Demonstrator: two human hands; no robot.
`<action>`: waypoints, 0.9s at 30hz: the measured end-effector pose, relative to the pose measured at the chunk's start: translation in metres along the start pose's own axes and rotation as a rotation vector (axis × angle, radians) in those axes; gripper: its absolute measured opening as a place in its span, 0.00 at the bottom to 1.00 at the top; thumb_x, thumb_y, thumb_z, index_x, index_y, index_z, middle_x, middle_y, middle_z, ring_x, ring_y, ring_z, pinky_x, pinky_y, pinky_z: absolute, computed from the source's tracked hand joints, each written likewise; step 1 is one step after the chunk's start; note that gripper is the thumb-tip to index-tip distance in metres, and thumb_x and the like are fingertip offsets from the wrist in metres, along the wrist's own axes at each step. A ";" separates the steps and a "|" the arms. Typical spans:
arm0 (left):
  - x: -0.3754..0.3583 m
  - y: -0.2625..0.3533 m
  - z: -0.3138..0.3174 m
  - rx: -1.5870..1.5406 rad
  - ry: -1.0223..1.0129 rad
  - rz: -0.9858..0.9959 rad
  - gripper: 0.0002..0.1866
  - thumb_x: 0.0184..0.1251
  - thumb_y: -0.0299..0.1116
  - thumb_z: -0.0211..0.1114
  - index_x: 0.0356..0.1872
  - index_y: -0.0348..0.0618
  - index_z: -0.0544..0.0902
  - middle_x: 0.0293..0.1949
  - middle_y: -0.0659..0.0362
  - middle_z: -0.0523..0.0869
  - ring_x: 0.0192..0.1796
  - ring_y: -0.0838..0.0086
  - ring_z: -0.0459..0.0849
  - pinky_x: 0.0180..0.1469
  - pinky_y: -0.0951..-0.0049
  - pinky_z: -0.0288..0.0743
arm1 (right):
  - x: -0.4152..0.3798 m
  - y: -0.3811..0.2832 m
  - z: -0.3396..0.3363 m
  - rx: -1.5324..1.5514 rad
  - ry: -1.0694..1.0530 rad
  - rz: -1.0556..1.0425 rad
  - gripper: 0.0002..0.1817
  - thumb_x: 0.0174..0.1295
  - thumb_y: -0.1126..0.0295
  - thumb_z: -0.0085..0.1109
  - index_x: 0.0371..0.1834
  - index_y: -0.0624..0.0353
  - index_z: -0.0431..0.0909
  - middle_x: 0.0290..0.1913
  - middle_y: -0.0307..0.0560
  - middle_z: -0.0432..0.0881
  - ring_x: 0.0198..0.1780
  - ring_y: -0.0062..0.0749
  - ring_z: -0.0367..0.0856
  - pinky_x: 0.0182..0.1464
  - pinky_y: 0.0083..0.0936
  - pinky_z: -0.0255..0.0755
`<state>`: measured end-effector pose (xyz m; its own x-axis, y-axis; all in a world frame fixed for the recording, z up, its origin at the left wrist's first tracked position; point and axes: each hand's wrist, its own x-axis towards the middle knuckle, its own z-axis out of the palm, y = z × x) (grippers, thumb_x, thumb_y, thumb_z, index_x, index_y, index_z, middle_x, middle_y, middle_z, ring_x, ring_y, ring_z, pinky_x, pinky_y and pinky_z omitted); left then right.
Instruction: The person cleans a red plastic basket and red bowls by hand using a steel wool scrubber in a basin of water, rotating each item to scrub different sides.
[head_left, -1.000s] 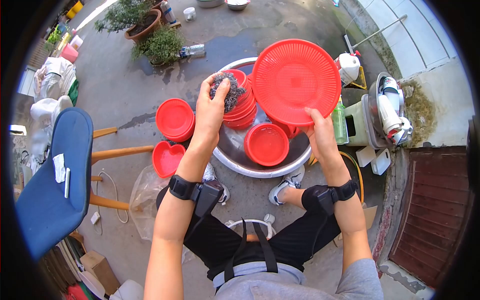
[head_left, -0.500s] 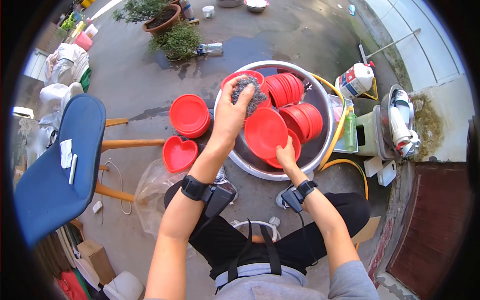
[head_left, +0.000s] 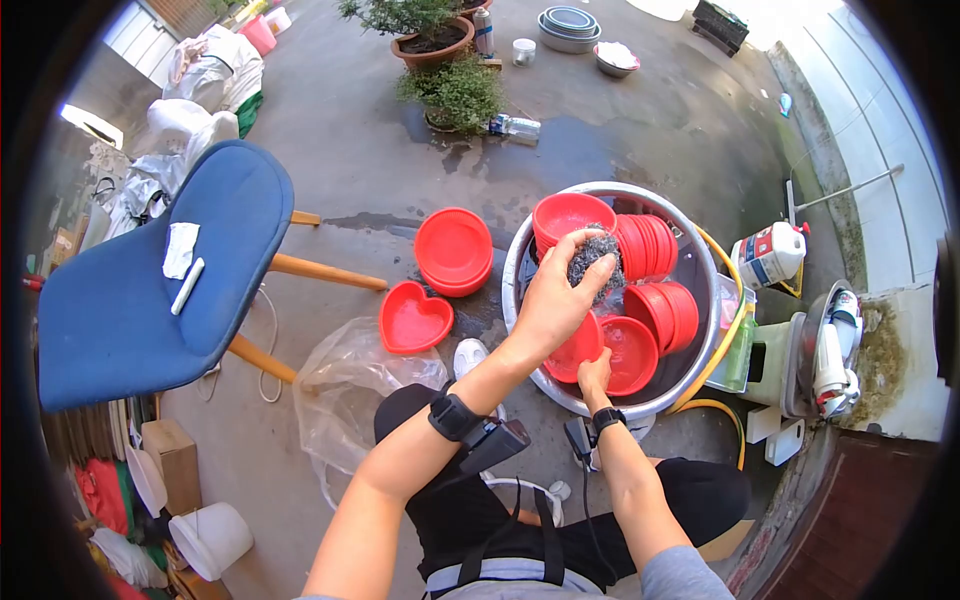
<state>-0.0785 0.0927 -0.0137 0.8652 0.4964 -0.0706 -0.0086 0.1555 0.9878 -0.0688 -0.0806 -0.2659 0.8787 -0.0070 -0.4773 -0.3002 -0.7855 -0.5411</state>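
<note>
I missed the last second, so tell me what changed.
The right hand came down: it held up a ribbed red dish, and now holds a red bowl at the near side of the basin. I can't tell whether it is the same piece. The left hand keeps its grey scouring pad. The heart-shaped dish and blue chair stayed put.

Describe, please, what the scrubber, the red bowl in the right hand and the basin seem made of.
The scrubber: probably metal wool, a tangle of grey, glinting strands. The bowl: likely plastic, evenly red, smooth and slightly glossy. The basin: apparently metal, with a silvery, shiny rim.
</note>
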 end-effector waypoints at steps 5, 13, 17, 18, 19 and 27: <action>-0.001 -0.004 -0.012 0.121 0.039 0.058 0.22 0.69 0.41 0.64 0.59 0.41 0.75 0.55 0.48 0.78 0.54 0.66 0.80 0.58 0.67 0.73 | 0.019 0.027 0.020 0.046 0.032 0.070 0.21 0.59 0.74 0.51 0.57 0.62 0.66 0.51 0.69 0.80 0.54 0.63 0.79 0.57 0.48 0.71; 0.001 0.004 -0.012 0.008 0.021 -0.020 0.22 0.69 0.40 0.64 0.58 0.38 0.75 0.52 0.50 0.80 0.52 0.69 0.81 0.56 0.70 0.74 | 0.035 0.055 0.012 0.783 -0.291 0.504 0.20 0.62 0.76 0.42 0.58 0.71 0.66 0.58 0.61 0.75 0.58 0.55 0.78 0.59 0.57 0.76; 0.005 -0.002 -0.008 -0.013 0.013 -0.006 0.22 0.68 0.40 0.65 0.58 0.38 0.76 0.51 0.51 0.81 0.52 0.69 0.81 0.56 0.70 0.74 | 0.043 0.075 -0.002 0.877 -0.603 0.459 0.18 0.65 0.77 0.41 0.57 0.71 0.66 0.59 0.61 0.75 0.62 0.52 0.76 0.58 0.49 0.79; 0.006 -0.001 -0.007 0.001 0.017 -0.011 0.22 0.68 0.40 0.66 0.57 0.38 0.76 0.51 0.51 0.81 0.52 0.70 0.81 0.56 0.71 0.74 | 0.040 0.075 -0.009 0.895 -0.612 0.453 0.18 0.66 0.77 0.42 0.57 0.71 0.66 0.59 0.60 0.75 0.61 0.52 0.76 0.59 0.49 0.79; 0.006 0.002 -0.005 -0.021 0.001 -0.030 0.22 0.68 0.41 0.66 0.57 0.37 0.77 0.51 0.52 0.82 0.52 0.71 0.81 0.56 0.71 0.73 | 0.036 0.072 -0.017 0.914 -0.620 0.443 0.17 0.66 0.76 0.43 0.57 0.71 0.66 0.59 0.60 0.75 0.61 0.52 0.76 0.59 0.49 0.79; 0.008 -0.016 0.005 0.154 -0.084 -0.021 0.18 0.67 0.36 0.63 0.56 0.43 0.79 0.51 0.51 0.82 0.56 0.65 0.80 0.60 0.68 0.71 | 0.023 0.041 -0.084 0.594 -0.156 0.140 0.20 0.65 0.76 0.44 0.61 0.69 0.65 0.59 0.61 0.73 0.56 0.51 0.80 0.43 0.45 0.87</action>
<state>-0.0691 0.0898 -0.0293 0.9034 0.4202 -0.0858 0.0809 0.0295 0.9963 -0.0293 -0.1646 -0.2407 0.7651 0.0403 -0.6426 -0.6028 -0.3059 -0.7369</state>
